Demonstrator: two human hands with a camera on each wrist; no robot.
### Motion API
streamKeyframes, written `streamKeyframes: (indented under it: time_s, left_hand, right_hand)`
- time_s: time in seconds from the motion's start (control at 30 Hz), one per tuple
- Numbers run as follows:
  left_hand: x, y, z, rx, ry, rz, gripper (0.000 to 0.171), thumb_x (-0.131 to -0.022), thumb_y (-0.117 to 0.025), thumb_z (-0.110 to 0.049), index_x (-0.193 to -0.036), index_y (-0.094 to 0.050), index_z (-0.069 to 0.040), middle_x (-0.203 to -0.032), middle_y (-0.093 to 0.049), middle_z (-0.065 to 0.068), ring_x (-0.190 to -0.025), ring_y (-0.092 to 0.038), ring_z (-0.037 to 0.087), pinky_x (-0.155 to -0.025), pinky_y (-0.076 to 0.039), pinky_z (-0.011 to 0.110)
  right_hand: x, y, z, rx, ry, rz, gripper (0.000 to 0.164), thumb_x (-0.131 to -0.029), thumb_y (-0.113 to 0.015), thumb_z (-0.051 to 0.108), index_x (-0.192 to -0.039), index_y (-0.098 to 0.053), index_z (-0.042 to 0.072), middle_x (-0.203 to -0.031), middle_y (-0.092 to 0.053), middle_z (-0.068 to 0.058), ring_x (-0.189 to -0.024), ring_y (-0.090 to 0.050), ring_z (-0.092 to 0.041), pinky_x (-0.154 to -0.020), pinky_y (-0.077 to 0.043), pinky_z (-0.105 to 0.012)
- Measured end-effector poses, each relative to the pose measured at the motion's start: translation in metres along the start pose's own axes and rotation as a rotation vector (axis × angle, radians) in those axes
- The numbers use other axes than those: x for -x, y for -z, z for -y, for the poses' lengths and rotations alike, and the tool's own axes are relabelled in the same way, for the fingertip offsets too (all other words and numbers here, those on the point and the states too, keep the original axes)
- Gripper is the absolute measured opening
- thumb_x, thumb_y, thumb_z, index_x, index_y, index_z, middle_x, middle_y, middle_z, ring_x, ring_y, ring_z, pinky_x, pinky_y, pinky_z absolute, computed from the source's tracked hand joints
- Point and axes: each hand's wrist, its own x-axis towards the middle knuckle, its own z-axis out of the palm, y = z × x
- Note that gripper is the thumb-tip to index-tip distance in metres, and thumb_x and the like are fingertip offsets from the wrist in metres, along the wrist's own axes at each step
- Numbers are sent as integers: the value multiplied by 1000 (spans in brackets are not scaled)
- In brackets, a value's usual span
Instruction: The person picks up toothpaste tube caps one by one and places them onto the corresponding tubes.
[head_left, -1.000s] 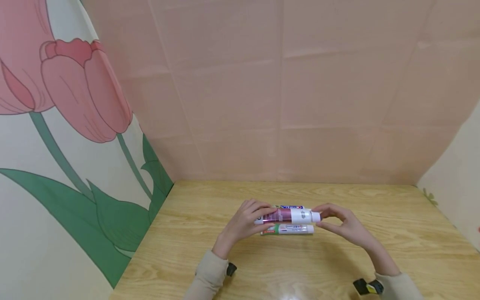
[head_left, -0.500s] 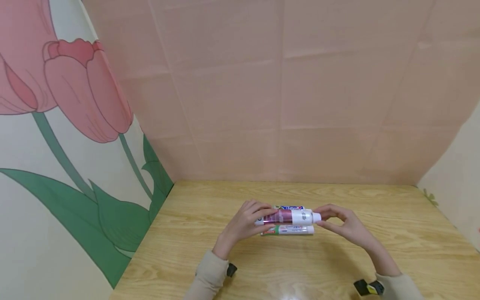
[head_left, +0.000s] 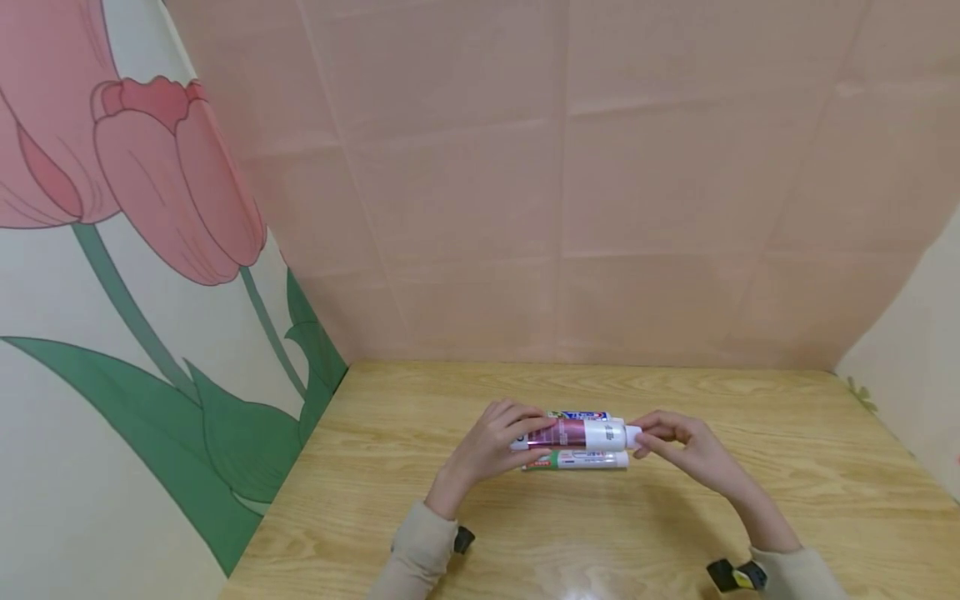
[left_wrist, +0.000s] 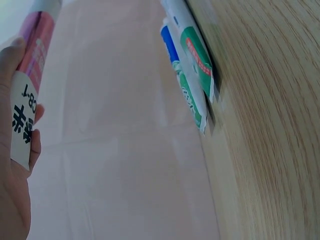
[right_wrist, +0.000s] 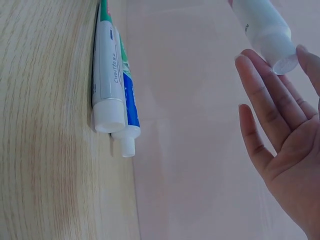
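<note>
My left hand [head_left: 480, 446] grips a pink and white toothpaste tube [head_left: 564, 434] by its body, holding it sideways above the table. Dark characters show on its white tail in the left wrist view. At the tube's right end, my right hand [head_left: 690, 454] pinches the white cap [right_wrist: 286, 62] between thumb and fingers. Below it, a white and green toothpaste tube [head_left: 594, 460] lies on the table. Behind that one is a blue and green toothpaste tube [head_left: 583, 415], partly hidden in the head view; its narrow white tip [right_wrist: 128, 147] shows in the right wrist view.
The wood-grain table [head_left: 420, 400] runs back to a pink, creased sheet [head_left: 562, 208]. A panel with painted tulips [head_left: 172, 183] stands along the left. A pale panel [head_left: 911, 358] borders the right side.
The right hand's fingers have drawn in around the cap and now pinch it more closely. The left hand and the held tube have barely moved.
</note>
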Motion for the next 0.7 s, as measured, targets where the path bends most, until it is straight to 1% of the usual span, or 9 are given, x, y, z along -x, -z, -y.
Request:
streamKeyframes:
  time_s: [0.23,0.3,0.37,0.47,0.57,0.7]
  left_hand:
    - [-1,0,0,-15,-9,-7,48,-74,-76,-38,-115,-64,-17,-110,-62,-4,-99,-52,9,-90,-41,20]
    - [-2,0,0,-17,-8,-9,48,-73,-77,-37,-115,-64,-17,-109,-62,-4,-99,-52,9,-89,-42,20]
    - [-1,0,0,-18,-7,-8,48,-73,-77,-37,-115,-65,-17,-109,-62,-4,-98,-52,9,-89,-42,20]
    - [-1,0,0,-9,-3,-5,48,-73,-77,-37,-115,-64,-16,-109,-62,-4,-99,-52,9,-89,-41,20]
    - [-1,0,1,0,0,-1,47,-74,-76,-38,-115,-64,-16,-110,-62,-4,-100,-52,9,-90,-41,19]
    - [-2,0,1,0,0,4,45,-77,-73,-40,-115,-64,-16,-110,-62,-4,-99,-52,8,-90,-41,19]
  right_hand:
    - [0,-1,0,52,-33,-7,15,-94,-54,13,-106,-63,11,-82,-71,2,-74,-67,-17,-75,-49,-22]
    - [-1,-1,0,71,-42,-14,15,-94,-54,14,-106,-63,12,-82,-71,3,-74,-67,-19,-74,-50,-23]
    - [-1,-2,0,99,-46,-27,16,-94,-54,15,-107,-63,14,-84,-70,4,-75,-67,-17,-73,-50,-24]
    - [-1,-2,1,144,-42,-54,21,-92,-57,16,-112,-63,15,-94,-70,5,-80,-66,-13,-71,-50,-24]
    - [-2,-2,2,184,-16,-72,30,-90,-61,15,-119,-60,15,-105,-67,4,-86,-63,-8,-72,-50,-24]
    - [-2,-3,5,198,4,-70,35,-88,-64,13,-122,-58,18,-113,-65,2,-89,-60,-6,-73,-50,-24]
